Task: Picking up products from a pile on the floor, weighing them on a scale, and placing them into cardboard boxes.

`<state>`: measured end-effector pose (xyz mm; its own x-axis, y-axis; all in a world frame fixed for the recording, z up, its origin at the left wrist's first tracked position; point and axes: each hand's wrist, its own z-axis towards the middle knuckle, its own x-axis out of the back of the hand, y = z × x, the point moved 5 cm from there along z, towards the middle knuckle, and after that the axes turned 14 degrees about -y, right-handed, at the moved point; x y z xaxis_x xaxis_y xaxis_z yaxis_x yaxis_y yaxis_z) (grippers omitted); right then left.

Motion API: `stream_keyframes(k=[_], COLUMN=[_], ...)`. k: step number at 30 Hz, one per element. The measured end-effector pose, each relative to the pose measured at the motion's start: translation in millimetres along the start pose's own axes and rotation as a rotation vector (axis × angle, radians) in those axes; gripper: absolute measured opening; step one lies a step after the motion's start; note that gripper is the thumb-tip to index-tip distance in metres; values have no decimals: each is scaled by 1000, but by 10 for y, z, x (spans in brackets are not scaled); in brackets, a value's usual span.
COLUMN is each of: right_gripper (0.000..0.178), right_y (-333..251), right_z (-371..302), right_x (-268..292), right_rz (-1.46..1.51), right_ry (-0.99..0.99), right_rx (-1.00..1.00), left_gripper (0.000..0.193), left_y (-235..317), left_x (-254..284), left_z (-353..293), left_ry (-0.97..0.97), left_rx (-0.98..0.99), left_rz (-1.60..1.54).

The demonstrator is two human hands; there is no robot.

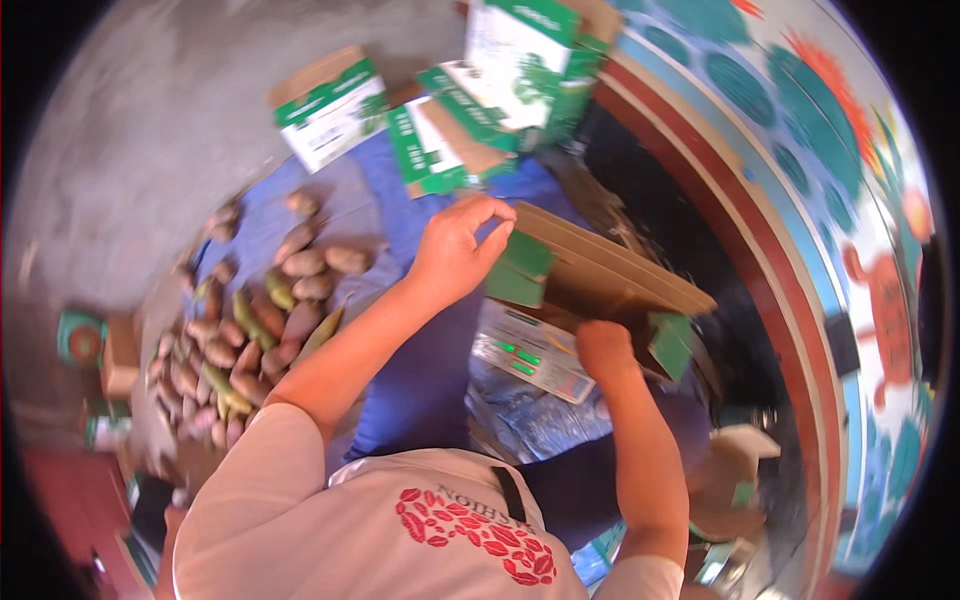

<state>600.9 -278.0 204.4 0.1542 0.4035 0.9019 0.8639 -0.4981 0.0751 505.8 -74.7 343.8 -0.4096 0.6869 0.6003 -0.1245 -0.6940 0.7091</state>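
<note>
Concrete floor [130, 130] carries a blue sheet [420, 370]. Left hand [455, 250] fingers pinch the flat cardboard box [600, 270] flap; right hand [603, 348] grips its near edge, long axis running rightward.

This looks like a packing place for fruit or roots, set up on the ground. The floor [120, 130] is bare grey concrete. A blue sheet [420, 370] is spread on it. A big pile of brown and green produce [250, 320] lies on the sheet. Green and white cardboard boxes [470, 100] stand around, some open. A wall [800, 160] painted with bright pictures runs along one side.
</note>
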Motion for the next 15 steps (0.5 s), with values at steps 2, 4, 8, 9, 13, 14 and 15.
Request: stream_keyframes(k=[2, 4, 8, 9, 13, 14, 15], right_gripper=[16, 15, 17, 17, 21, 21, 21], right_y=[11, 6, 39, -4, -14, 0, 1], right_z=[25, 6, -39, -10, 43, 45, 27], right_x=[-62, -54, -18, -3, 45, 41, 49], right_rz=[-7, -43, -72, -90, -93, -96, -109], right_ry=[-17, 13, 27, 24, 6, 1, -5], right_rx=[13, 36, 32, 72, 49, 36, 51], left_gripper=[10, 10, 10, 11, 17, 19, 22], left_y=[-137, -497, -1368, -1595, -2319, -2424, -2513], left_x=[383, 580, 647, 629, 459, 393, 320], left_z=[-255, -540, -1321, -1590, -2744, -3003, -3253], left_ry=[209, 248, 201, 149, 83, 1, -88], left_rx=[25, 205, 491, 569, 931, 1111, 1285], left_rz=[9, -13, 94, 197, 259, 226, 186])
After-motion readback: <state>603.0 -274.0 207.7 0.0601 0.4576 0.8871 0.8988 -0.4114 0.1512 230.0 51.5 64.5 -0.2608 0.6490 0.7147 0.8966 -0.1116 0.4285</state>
